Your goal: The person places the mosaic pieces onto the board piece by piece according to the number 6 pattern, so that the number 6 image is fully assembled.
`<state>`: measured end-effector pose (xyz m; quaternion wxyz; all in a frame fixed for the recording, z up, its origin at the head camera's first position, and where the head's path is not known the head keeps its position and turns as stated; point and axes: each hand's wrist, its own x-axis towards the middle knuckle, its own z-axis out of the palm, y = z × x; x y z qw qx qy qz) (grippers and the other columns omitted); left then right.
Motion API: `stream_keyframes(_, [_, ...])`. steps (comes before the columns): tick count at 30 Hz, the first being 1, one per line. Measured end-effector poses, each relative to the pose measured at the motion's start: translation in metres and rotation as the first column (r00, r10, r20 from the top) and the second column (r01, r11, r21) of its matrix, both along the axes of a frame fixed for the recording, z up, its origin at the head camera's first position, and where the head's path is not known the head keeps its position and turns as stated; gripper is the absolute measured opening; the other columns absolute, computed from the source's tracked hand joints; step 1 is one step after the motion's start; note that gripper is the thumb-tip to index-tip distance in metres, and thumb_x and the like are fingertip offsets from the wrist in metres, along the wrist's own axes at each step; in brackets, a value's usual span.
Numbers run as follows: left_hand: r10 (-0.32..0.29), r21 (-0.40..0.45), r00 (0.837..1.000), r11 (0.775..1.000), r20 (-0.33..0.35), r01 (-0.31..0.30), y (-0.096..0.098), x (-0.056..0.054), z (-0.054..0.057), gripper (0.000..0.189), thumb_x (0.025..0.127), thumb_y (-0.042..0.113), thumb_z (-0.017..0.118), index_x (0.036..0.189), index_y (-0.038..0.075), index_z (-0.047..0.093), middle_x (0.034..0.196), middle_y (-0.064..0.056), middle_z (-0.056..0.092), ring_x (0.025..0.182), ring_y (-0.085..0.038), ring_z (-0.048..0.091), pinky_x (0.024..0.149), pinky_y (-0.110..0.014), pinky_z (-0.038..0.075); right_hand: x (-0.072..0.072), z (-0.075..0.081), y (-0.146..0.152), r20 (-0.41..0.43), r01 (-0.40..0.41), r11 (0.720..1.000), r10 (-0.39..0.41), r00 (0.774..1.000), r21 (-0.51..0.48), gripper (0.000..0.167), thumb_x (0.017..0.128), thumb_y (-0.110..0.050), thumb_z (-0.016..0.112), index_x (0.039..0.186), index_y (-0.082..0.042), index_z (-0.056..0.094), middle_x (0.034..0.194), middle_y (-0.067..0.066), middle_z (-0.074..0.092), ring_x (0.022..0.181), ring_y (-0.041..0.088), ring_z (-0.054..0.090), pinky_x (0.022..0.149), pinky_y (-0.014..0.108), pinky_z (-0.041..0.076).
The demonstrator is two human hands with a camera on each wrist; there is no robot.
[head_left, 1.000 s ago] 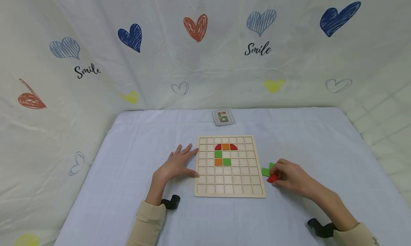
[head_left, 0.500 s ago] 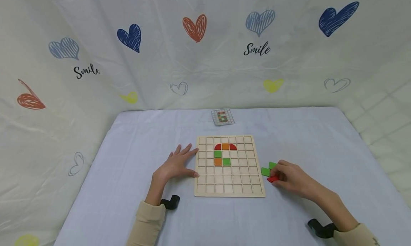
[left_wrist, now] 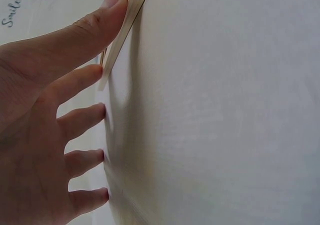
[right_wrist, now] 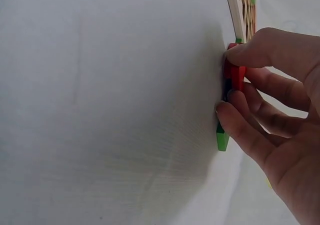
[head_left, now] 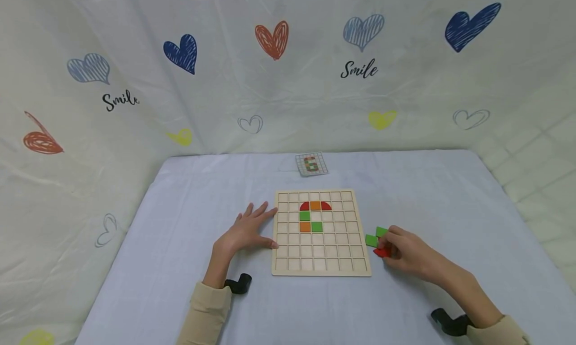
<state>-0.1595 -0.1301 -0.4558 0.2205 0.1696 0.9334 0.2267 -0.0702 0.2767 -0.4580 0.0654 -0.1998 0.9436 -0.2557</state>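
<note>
Spread out at the left edge of a wooden grid board (head_left: 321, 273), my left hand (head_left: 245, 233) has its thumb and forefinger against the edge. In the left wrist view, the thumb touches the board's side (left_wrist: 122, 37) and the other fingertips rest on the cloth. My right hand (head_left: 407, 250) pinches a red piece (head_left: 381, 253) low over the table, right of the board. Curled fingers partly hide that piece. Two green square tiles (head_left: 371, 240) lie beside it. The right wrist view shows red (right_wrist: 239, 77) between thumb and fingers, with a green tile (right_wrist: 222, 141) below.
On the board are red curved pieces (head_left: 326, 206), orange squares (head_left: 305, 227) and green squares (head_left: 317, 227). A small card (head_left: 312, 164) with a coloured grid pattern lies behind the board. White cloth (head_left: 202, 185) covers the table; a printed curtain (head_left: 315, 95) hangs behind.
My right fingers have shifted slightly at the red piece, and the thumb has drawn back a little. More of the green tiles shows. My left hand stays on the board's edge.
</note>
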Motion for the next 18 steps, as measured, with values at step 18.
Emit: stream_keyframes(18, [-0.002,0.016,1.000,1.000,-0.008,0.002,-0.0021,0.0006,0.0000,0.096,0.081,0.043,0.087,0.161,0.024,0.037,0.172,-0.007,0.021,0.159,-0.043,0.003,0.124,-0.069,0.009,-0.0008,-0.0024,0.0010,-0.050,-0.008,1.000,0.007,0.999,-0.021,0.025,0.077,0.003,0.081,0.092,-0.011,0.067,0.088,-0.005,0.054,0.073,0.002,0.048,0.061,0.019,0.048])
